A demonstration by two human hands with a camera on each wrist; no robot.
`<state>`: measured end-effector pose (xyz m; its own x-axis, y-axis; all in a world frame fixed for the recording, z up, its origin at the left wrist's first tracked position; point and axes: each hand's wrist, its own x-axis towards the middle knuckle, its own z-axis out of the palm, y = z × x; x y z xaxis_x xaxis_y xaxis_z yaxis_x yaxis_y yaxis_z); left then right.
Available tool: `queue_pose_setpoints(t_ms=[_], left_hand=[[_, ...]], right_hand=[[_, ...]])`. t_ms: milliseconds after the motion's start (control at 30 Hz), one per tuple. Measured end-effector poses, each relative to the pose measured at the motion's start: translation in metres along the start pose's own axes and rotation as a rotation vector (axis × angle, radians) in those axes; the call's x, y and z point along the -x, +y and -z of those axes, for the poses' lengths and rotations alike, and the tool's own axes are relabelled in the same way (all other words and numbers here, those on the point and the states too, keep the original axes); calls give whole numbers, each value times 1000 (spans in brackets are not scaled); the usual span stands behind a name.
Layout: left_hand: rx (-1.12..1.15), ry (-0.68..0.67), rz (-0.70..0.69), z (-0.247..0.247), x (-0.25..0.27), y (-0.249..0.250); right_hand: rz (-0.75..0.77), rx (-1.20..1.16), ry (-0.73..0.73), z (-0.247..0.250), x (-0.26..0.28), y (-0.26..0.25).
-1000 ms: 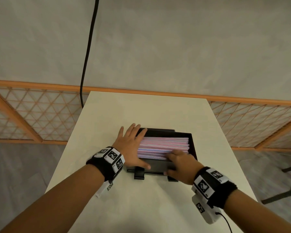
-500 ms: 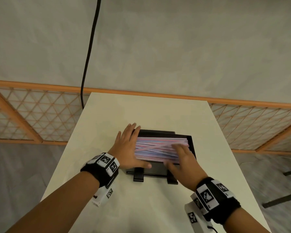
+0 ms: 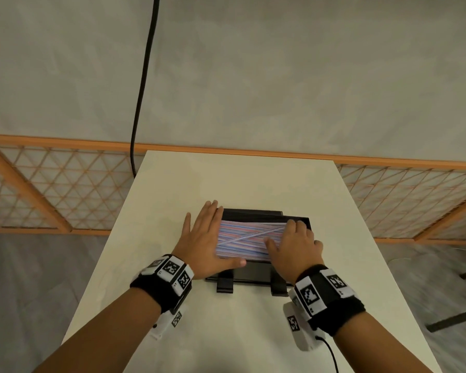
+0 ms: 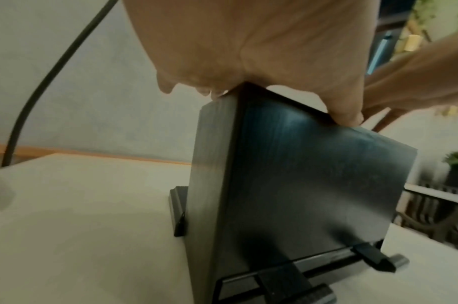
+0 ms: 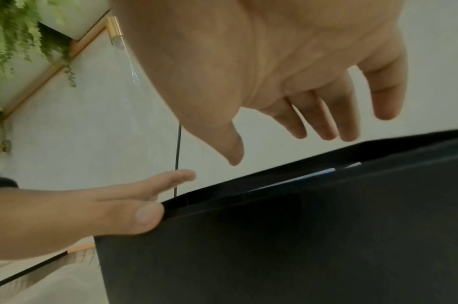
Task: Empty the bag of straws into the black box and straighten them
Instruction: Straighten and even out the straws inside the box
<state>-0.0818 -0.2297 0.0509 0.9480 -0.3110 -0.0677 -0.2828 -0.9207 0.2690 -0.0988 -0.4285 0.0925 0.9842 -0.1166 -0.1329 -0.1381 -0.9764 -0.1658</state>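
Note:
A black box (image 3: 253, 212) sits tilted on a black stand (image 3: 224, 285) at the middle of the pale table (image 3: 253, 332). Pink, blue and white straws (image 3: 248, 239) fill it lengthwise, and two lie diagonally across the top. My left hand (image 3: 202, 238) lies flat against the box's left end, fingers straight, thumb along the front rim (image 4: 347, 117). My right hand (image 3: 296, 249) is spread over the right end of the straws. In the right wrist view its fingers (image 5: 324, 123) hang relaxed just above the box rim (image 5: 274, 181), holding nothing. No bag is in view.
A black cable (image 3: 143, 90) hangs down the wall behind the table's far left corner. An orange lattice fence (image 3: 51, 189) runs along the floor on both sides. Dark furniture legs (image 3: 463, 305) stand on the floor to the right of the table.
My right hand has moved from the box's front rim up and over to the right end of the straws. Two straws now lie crossed on top. The left hand has stayed put.

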Motion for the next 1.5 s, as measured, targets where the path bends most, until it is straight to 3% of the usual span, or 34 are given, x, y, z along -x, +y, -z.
queue_pose_setpoints(t_ms=[133,233,367,433,533,600,667,733,767,833,867,967,1033,1167,1267,1400,1500], left_hand=[[-184,-24,-173,4,0,8],[-200,-86,-176,2,-1,10],[-199,-101,-147,0,-2,8],[-214,-127,-133,0,-3,10],[-230,-155,-121,0,-5,12],[-156,-86,-135,3,-2,11],[14,137,-137,5,4,7],[217,344,-1,8,11,1],[304,363,121,12,13,-2],[354,232,328,13,12,-10],[331,151,358,11,11,-13],[259,45,316,6,8,-15],[260,14,287,3,7,-12],[388,92,256,-5,12,-13],[499,166,175,-13,25,-7],[811,154,91,-17,28,9],[928,262,114,-15,23,12]], right_hand=[[229,26,-120,-9,-9,8],[173,148,-234,-16,-8,14],[134,248,-187,-15,4,17],[135,226,-177,-16,3,19],[172,116,-281,-21,-3,20],[199,83,-287,-16,-4,20],[184,17,-113,-7,-4,25],[76,-73,119,5,-5,34],[14,-101,149,9,-7,41],[-80,-102,70,11,-10,54],[-69,-106,63,9,-11,58],[198,-213,149,4,-18,55],[372,-226,44,-6,-23,48],[319,-126,-211,-30,-27,39],[269,-48,-268,-34,-23,35],[298,32,-354,-27,-18,29],[346,9,-285,-20,-18,27]])
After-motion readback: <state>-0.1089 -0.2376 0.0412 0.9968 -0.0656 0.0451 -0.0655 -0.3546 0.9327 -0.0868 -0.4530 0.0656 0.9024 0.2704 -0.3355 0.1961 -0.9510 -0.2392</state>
